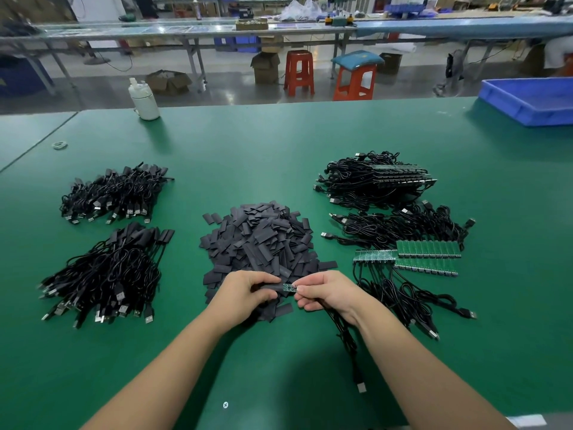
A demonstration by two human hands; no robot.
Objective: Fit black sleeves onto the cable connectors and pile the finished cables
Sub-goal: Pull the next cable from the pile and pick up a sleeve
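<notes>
While both hands work near the middle of the green desk (279,144), the left hand (245,293) pinches a black sleeve (271,288) and the right hand (325,294) grips a cable's small green circuit board (290,287), its tip at the sleeve's mouth. Loose sleeves (263,240) heap just beyond; sleeved cables (108,271) lie left, bare-board cables (403,231) right.

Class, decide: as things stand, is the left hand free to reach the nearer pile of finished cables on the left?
Probably not yet. The left hand pinches a black sleeve being fitted on the small green board that the right hand holds. The table towards that pile looks bare.
</notes>
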